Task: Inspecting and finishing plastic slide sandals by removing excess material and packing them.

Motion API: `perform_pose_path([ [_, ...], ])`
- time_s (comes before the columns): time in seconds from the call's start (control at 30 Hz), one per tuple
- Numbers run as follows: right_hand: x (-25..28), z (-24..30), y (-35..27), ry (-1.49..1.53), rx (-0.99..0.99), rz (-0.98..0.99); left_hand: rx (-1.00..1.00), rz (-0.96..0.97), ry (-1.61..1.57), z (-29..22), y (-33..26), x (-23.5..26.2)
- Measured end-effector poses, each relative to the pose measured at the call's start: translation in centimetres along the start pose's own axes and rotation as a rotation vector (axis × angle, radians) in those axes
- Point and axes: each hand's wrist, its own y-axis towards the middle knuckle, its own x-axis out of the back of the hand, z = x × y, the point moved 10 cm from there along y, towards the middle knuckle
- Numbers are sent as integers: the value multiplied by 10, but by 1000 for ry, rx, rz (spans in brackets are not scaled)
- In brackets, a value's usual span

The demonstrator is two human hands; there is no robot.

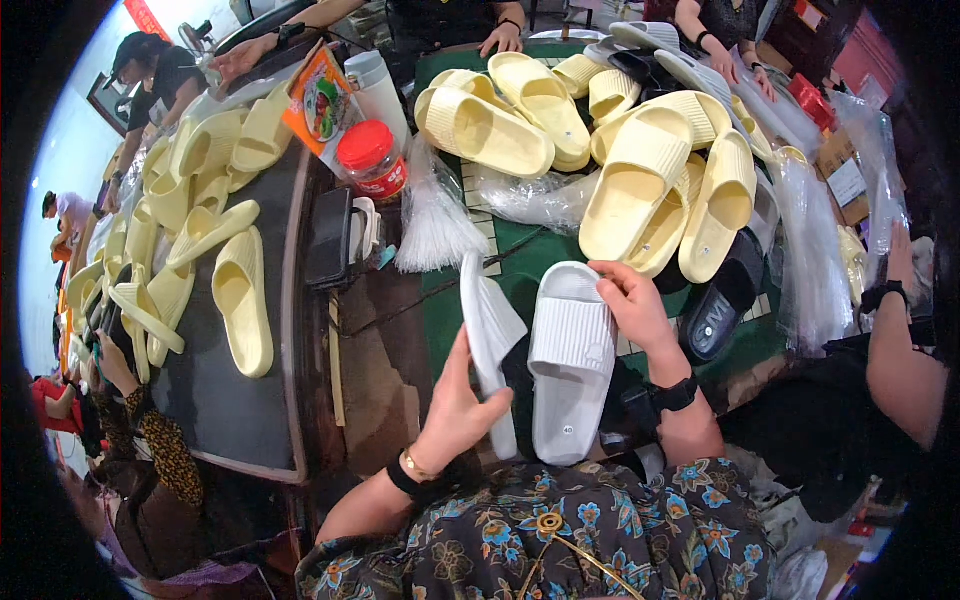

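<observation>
My left hand [452, 405] grips a white slide sandal [489, 335] turned on its edge, sole facing right. My right hand [634, 303] holds the toe strap of a second white slide sandal [571, 360], which lies flat with its footbed up just right of the first. Both sandals are over a green table [450, 310] close to my body. I wear a black wristband on each wrist and a gold bracelet on the left.
A heap of pale yellow sandals [640, 150] lies on the green table ahead, with clear plastic bags [530, 195] and a black sandal [720, 305]. More yellow sandals [240, 300] cover a dark table at left. A red-lidded jar [372, 160] stands between. Other people's arms reach in around.
</observation>
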Motion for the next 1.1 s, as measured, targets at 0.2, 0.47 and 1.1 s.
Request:
perform_pose_path([
  [0.2,18,-3,-2,-195,23,-127,256,-119,-590,59,-15,32],
  [0.47,-29,18,-17,-464,224,-39,202,-81,-119,58,-27,33],
  [1.1,-155,30,102,-882,141,310,-314,-142,739,-32,83,73],
])
